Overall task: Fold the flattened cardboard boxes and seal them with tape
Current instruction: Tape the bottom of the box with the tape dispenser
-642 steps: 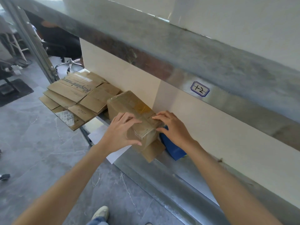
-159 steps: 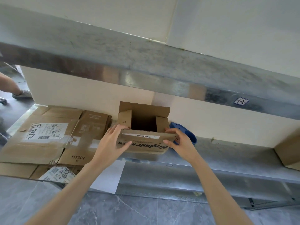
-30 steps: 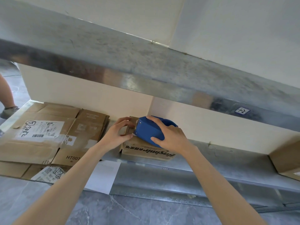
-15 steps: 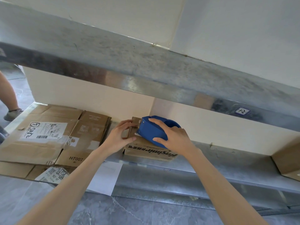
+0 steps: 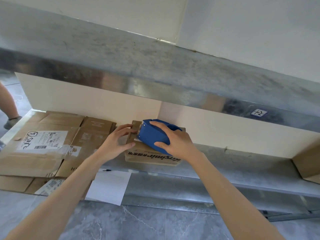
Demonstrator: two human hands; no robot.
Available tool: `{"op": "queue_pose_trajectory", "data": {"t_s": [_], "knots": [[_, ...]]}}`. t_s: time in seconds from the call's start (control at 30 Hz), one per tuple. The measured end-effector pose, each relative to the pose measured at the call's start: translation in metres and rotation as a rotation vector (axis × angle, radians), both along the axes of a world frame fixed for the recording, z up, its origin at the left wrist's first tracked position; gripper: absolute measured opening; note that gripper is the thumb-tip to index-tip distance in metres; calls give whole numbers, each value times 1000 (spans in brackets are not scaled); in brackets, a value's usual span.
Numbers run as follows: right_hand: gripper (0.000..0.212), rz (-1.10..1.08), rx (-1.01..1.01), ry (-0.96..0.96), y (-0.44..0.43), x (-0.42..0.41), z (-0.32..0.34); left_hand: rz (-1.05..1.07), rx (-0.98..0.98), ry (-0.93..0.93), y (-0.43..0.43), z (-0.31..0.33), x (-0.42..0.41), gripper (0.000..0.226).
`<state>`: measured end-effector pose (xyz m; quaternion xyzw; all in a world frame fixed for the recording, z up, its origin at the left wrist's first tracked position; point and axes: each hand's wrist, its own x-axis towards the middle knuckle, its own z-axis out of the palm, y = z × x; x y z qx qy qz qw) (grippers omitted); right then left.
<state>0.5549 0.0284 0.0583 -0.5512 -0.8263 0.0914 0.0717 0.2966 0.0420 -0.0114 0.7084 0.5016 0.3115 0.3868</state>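
My right hand [image 5: 174,141] is wrapped round the tape dispenser [image 5: 152,137] at the box's [image 5: 152,155] left end. My left hand [image 5: 117,141] lies flat, pinning the cardboard just beside it. The seam runs toward frame right.

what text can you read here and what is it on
"+2": sticker on the upper shelf rail.
"HT": flattened cardboard, rest hidden.
Black print on the folded box: upside down, unclear.
Shipping label on the flattened cardboard: too small to read.

Matt brown cardboard box [image 5: 152,155], glossy blue plastic tape dispenser [image 5: 151,138], dull brushed-metal shelf [image 5: 225,168].
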Motion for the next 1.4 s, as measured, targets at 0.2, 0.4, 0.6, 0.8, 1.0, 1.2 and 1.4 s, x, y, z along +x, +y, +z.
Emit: {"op": "queue_pose_trajectory", "data": {"t_s": [0.2, 0.4, 0.6, 0.8, 1.0, 1.2, 1.4], "knots": [[71, -11, -6, 11, -1, 28, -3, -7, 2, -47, -3, -2, 29, 38], [70, -22, -15, 14, -1, 35, -2, -2, 1, -77, -4, 0, 38, 38], [69, -21, -1, -26, -7, 40, -2, 3, 25, -63, -4, 0, 37, 39], [66, -71, 28, -47, -14, 79, 4, 8, -5, -116, -9, -1, 44, 40], [65, -264, 56, 40, -20, 112, -2, -4, -10, -149, -7, 0, 42, 40], [60, -383, 55, 166, -21, 128, -12, -21, 1, -119, -7, -3, 41, 42], [37, -434, 66, 165, -26, 139, -16, -24, 4, -126, -6, -3, 41, 43]]}}
